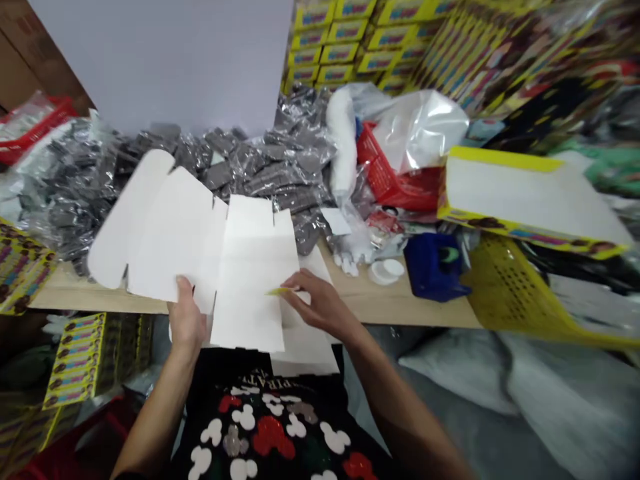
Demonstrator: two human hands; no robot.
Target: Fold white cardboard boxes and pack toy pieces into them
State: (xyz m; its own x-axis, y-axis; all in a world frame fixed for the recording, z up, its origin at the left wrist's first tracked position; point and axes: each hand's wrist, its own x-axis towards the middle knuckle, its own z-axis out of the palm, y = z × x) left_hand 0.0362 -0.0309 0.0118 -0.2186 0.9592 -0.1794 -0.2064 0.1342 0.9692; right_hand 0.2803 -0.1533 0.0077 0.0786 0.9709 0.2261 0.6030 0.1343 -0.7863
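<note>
A flat carton blank (170, 233), white on the side facing me, with slits and rounded flaps, lies tilted across the table's front edge. My left hand (189, 323) grips its lower edge, thumb on top and fingers hidden beneath. At the right-hand panel, my right hand (320, 300) is closed in a pinch on the blank's edge. A sliver of yellow shows at those fingertips. Under the right hand is another white sheet or panel (307, 347); whether it belongs to the same blank I cannot tell.
Grey pieces in clear bags (250, 163) are heaped behind. Right stand a red basket (383, 173), a blue tape dispenser (434, 267), an open yellow-edged carton (530, 193) and a yellow basket (505, 287). Yellow boxes (345, 40) are stacked at the back; more (77, 360) sit lower left.
</note>
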